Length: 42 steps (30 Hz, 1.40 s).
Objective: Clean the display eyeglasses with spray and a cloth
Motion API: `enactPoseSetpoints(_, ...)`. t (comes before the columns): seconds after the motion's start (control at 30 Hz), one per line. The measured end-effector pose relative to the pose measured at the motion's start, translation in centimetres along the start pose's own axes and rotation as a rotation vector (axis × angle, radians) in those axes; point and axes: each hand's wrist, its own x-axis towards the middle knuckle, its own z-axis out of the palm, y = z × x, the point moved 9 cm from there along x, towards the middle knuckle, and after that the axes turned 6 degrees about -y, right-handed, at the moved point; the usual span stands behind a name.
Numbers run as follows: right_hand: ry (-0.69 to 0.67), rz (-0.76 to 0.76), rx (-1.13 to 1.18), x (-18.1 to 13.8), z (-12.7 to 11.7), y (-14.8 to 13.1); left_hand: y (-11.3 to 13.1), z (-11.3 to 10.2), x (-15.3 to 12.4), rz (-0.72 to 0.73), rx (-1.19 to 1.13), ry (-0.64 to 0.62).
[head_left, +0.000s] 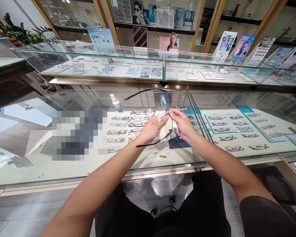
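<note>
Glasses (164,102): frame centre, held up over the glass counter (93,168). Front's long axis runs near vertical in frame, bottom end leaning slightly right. Temples unfolded, both pointing left: upper temple (143,91) goes left from the top end, tip bending a bit down; lower temple (153,144) goes left and slightly down, tip just below the left wrist. Upper lens clear of the hands, yellowish mark on it. Lower lens mostly behind cloth and fingers.

Left hand (152,126): grasping the cream cloth (165,126), bunched at the lower lens, thumb pointing right. Right hand (182,122): thumb and finger pinching the frame around the bridge, touching the cloth too.

Around: white spray bottle (116,103) upper left of the hands, nozzle end toward upper left. Small gold-coloured piece (163,156) below the hands, lying roughly left-right. Dark blue item (180,143) just below the cloth; can't tell if on or under glass.
</note>
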Motion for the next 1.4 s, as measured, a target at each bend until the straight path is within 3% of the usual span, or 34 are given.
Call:
enactPoseSetpoints(0.27,-0.055,0.005,-0.013,-0.2,0.5,0.2,0.6,0.2,-0.7,-0.072,-0.068,0.081)
enactPoseSetpoints(0.57,-0.040,-0.046,-0.073,-0.2,0.3,-0.8,1.0,0.9,-0.7,-0.102,-0.017,-0.001)
enactPoseSetpoints(0.97,0.062,-0.183,-0.145,0.6,-1.8,-1.8,2.6,0.2,-0.2,0.073,0.446,0.024)
enactPoseSetpoints(1.07,0.079,-0.186,-0.104,0.8,-2.4,-2.3,4.7,0.1,-1.0,0.134,0.577,0.008)
enactPoseSetpoints(1.17,0.106,-0.184,-0.065,1.2,-3.6,-3.3,7.8,-2.6,-2.3,0.132,0.683,0.143)
enactPoseSetpoints(1.27,0.101,-0.195,-0.065,1.7,-4.6,-4.4,9.7,-7.1,-3.7,-0.031,0.744,0.279)
enactPoseSetpoints(1.4,0.091,-0.206,-0.127,2.3,-5.6,-5.0,11.2,-13.8,-5.6,-0.215,0.994,0.470)
